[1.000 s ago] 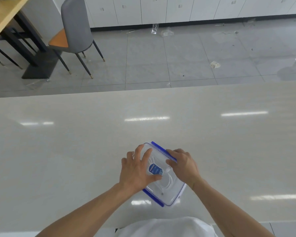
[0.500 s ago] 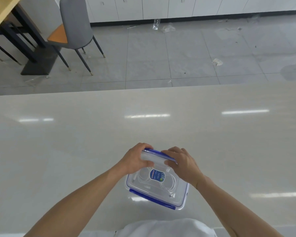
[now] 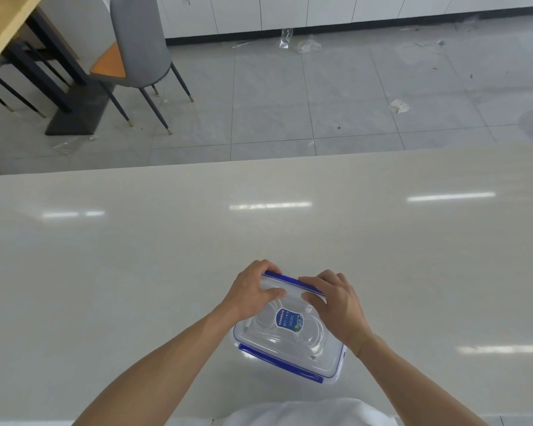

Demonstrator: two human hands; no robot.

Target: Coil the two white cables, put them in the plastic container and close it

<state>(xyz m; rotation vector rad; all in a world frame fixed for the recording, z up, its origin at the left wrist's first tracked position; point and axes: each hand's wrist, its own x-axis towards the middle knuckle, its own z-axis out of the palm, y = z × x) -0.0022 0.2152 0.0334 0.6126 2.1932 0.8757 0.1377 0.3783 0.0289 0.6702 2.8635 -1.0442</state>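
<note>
A clear plastic container (image 3: 293, 345) with blue clasps and a blue label on its lid stands on the white table (image 3: 136, 256), close to the near edge. White cable loops show faintly through the lid. My left hand (image 3: 253, 290) grips the far left corner, thumb on the lid and fingers curled over the far blue clasp (image 3: 290, 280). My right hand (image 3: 336, 305) grips the far right part of that same clasp, fingers over the edge. The near blue clasp (image 3: 277, 361) lies flat against the container's side.
Beyond the table's far edge lies a grey tiled floor with scraps of plastic litter (image 3: 399, 106). A grey chair (image 3: 136, 47) with an orange seat and a wooden table (image 3: 3, 23) stand at the far left. White cabinets line the back wall.
The container has turned so that its long side faces me. My left hand moved off the lid's top to the far left corner, and both hands now grip the far clasp.
</note>
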